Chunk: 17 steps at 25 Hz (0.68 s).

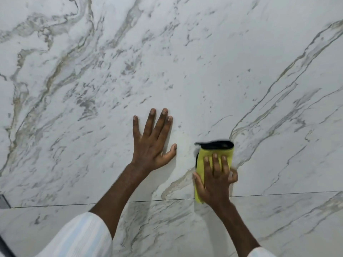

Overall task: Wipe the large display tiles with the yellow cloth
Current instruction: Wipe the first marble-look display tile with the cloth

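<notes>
A large white display tile (185, 62) with grey and tan marble veins fills nearly the whole view. A second tile (167, 229) of the same pattern lies below a thin dark joint line. My left hand (154, 143) rests flat on the upper tile with fingers spread and straight. To its right, my right hand (216, 179) presses a folded yellow cloth (225, 152) with a black edge against the tile, fingers straight over the cloth. The cloth's lower end crosses the joint line.
A dark grey strip (4, 201) shows at the left edge by the joint line. Light striped sleeves (74, 240) cover both forearms at the bottom of the view.
</notes>
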{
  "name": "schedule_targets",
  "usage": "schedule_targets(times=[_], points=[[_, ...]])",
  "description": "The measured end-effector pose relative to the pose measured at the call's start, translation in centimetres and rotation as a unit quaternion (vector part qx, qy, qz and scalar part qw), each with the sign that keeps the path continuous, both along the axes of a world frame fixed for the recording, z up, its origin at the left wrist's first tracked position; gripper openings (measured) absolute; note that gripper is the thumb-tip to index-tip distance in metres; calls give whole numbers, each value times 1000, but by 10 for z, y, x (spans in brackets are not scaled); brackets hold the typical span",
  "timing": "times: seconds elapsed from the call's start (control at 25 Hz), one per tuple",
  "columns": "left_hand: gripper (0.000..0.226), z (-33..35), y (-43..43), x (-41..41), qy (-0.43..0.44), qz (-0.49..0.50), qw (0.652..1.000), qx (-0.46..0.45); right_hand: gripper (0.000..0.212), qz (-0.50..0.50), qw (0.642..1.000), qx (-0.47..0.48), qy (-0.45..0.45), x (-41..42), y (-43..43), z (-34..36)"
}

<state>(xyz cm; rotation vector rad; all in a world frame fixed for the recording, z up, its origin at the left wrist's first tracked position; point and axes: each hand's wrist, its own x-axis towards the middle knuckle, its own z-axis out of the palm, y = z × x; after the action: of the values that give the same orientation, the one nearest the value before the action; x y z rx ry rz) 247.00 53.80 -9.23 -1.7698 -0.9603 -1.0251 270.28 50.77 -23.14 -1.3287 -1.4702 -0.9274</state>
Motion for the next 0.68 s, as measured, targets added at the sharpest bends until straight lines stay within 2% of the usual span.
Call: schedule_targets(times=[0.12,0.2,0.28,0.4,0.52,0.6,0.68], points=[[89,-2,6,-1,-4,2,1000,16,63,-12,998,-51,-26,13,-13,-71],[90,-1,6,1,-9,-2,1000,23,62,-15,999,-37,-34,14,-13,-72],[89,-2,4,6,-23,-10,999,27,69,-1,1000,-6,-31,10,-6,-28],[84,-1,1,9,-41,-23,999,19,75,11,997,81,-13,3,8,111],[74,27,-10,13,-26,-45,998,32,75,-12,993,114,27,6,12,232],[71,80,-15,17,-6,-48,996,73,75,-25,992,119,29,10,12,236],[72,147,-12,21,-14,-27,993,115,74,-23,993,113,2,10,12,189]])
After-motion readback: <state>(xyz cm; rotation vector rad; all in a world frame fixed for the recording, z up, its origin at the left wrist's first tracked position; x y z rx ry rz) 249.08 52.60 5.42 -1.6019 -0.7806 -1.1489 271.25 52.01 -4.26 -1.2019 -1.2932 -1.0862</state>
